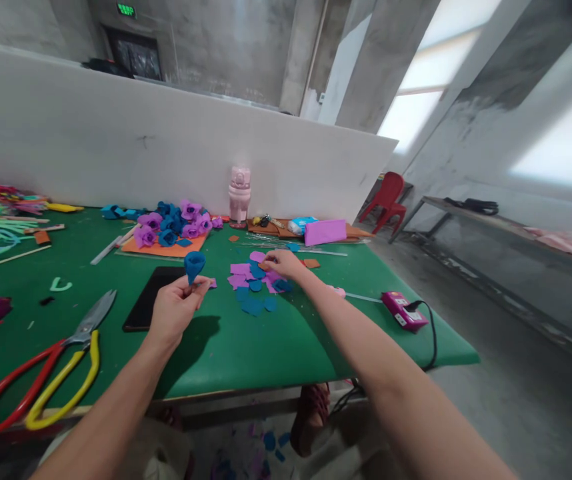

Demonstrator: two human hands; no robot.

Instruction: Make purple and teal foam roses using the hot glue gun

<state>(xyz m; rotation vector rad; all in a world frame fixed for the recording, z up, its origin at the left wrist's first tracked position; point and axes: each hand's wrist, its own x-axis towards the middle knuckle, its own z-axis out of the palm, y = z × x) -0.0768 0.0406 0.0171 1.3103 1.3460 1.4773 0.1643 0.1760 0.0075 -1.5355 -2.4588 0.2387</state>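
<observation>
My left hand (179, 303) is closed around the base of a rolled blue crepe-paper flower (195, 264), which stands upright above the fingers. A small purple scrap (213, 283) shows beside its fingertips. Out over a loose pile of cut paper petals, my right hand (282, 263) has its fingers bent together and touching the pile. What they pinch, if anything, is hard to make out; an orange-brown bit shows at the fingertips. Purple petals (240, 269) and blue petals (253, 306) lie around that hand on the green table (266, 353).
Finished purple and blue paper flowers (169, 227) lie at the back. A pink bottle (239, 197) stands against the white board (286, 150). Large scissors (79, 340) and a dark tablet-like slab (152, 300) are on the left. A purple power strip (404, 311) with a cable sits at right.
</observation>
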